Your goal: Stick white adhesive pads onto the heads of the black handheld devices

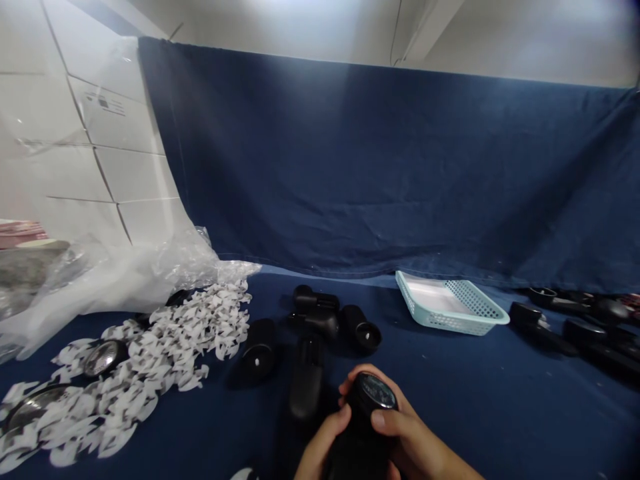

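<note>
A dark blue curtain [350,167] hangs behind the blue-covered desk [465,393]; near its lower edge sits a pale teal basket [453,325], its walls perforated, a flat white sheet [433,295] inside; at left, white boxes [130,173] stand stacked, one bearing a printed label [104,103]; clear film [125,280] bunches below them; white scraps [185,333] lie heaped beside the film; a pale beam [434,28] slants above the curtain.
</note>
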The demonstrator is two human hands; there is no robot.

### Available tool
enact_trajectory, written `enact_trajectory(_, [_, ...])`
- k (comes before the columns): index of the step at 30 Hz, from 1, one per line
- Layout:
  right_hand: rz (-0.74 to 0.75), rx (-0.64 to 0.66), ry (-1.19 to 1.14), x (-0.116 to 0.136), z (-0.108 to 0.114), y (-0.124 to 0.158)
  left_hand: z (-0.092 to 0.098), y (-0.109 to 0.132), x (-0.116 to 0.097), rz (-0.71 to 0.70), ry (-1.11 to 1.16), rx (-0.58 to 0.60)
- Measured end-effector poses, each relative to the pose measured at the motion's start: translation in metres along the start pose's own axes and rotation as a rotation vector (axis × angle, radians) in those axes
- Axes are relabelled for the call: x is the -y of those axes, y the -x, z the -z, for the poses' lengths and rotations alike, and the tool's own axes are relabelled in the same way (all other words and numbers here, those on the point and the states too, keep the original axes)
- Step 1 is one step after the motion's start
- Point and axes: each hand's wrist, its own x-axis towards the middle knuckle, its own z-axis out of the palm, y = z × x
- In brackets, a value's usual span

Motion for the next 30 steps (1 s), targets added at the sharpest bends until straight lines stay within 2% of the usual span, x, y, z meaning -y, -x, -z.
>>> enact_trajectory(9, [0.034, -0.006, 0.008, -0.01, 0.006, -0.004, 0.012, -0.003, -0.004, 0.034, -0.055, -0.039])
enact_trajectory(14, [0.051, -0.015, 0.0, -0.01, 0.005, -0.005, 0.005, -0.003, 0.007, 0.098, -0.044, -0.016])
enact_trajectory(20, [0.043, -0.03, -0.019, -0.013, 0.004, -0.003, -0.007, -0.004, 0.012, 0.2, 0.046, 0.07])
enact_trajectory(30, [0.082, -0.11, 0.028, -0.01, 0.003, 0.0, 0.0, -0.007, 0.018, 0.221, 0.03, 0.065])
